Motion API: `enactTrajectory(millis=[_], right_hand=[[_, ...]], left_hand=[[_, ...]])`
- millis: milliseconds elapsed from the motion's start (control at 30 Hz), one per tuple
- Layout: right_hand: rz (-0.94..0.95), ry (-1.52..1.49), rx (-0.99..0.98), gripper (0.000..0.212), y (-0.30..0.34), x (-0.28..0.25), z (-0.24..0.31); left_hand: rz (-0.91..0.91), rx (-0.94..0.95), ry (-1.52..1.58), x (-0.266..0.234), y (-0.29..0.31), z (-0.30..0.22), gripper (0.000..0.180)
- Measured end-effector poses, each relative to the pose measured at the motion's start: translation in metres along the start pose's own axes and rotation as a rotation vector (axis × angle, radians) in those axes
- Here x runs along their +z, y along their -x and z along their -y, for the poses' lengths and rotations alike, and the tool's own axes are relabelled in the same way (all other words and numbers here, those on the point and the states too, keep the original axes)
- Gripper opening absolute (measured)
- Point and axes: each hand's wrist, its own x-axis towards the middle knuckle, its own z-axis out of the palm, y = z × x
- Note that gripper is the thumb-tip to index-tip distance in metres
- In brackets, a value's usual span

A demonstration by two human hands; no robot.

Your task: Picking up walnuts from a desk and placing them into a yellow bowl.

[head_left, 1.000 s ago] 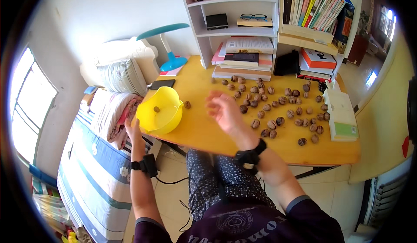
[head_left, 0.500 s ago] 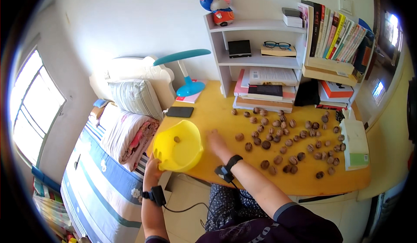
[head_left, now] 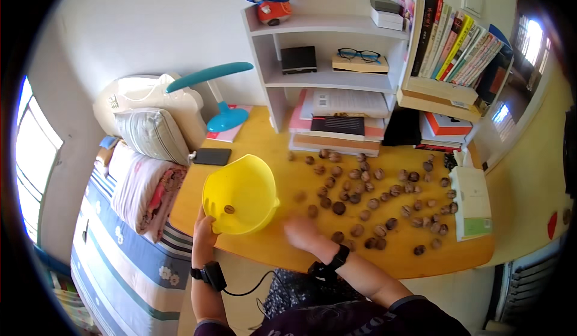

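My left hand (head_left: pixel 205 230) grips the near-left rim of a yellow plastic bowl (head_left: pixel 243 186), thumb at the edge. The bowl tilts over the left front of the desk, and one walnut (head_left: pixel 229 209) lies inside it. Just right of the bowl, close to the desk's front edge, is my right hand (head_left: pixel 300 233). Motion smears its fingers, so what they hold, if anything, cannot be made out. Many loose walnuts (head_left: pixel 374 204) spread over the desk to its right; a blurred walnut (head_left: pixel 299 197) is beyond it. Both wrists wear black straps with devices.
The yellow wooden desk (head_left: pixel 270 144) carries a teal lamp (head_left: pixel 227 118), a dark phone (head_left: pixel 211 156) and a white shelf (head_left: pixel 336 82) with books. A white-green box (head_left: pixel 472 204) stands at the right end. A bed (head_left: pixel 120 240) adjoins on the left; a cable hangs below my left wrist.
The whole view has shifted. My right hand has drawn back toward the desk's front edge. Inside the bowl, the walnut sits nearer to me; my left hand still holds the rim.
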Motion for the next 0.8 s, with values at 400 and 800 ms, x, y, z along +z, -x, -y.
enactTrajectory(millis=[400, 800], right_hand=[[-0.373, -0.259, 0.037, 0.018, 0.067, -0.06, -0.018], [-0.44, -0.179, -0.237, 0.031, -0.025, -0.049, 0.07]], left_hand=[[-0.051, 0.065, -0.032, 0.022, 0.018, 0.018, 0.059], [0.18, 0.315, -0.494, 0.09, 0.049, -0.004, 0.029]])
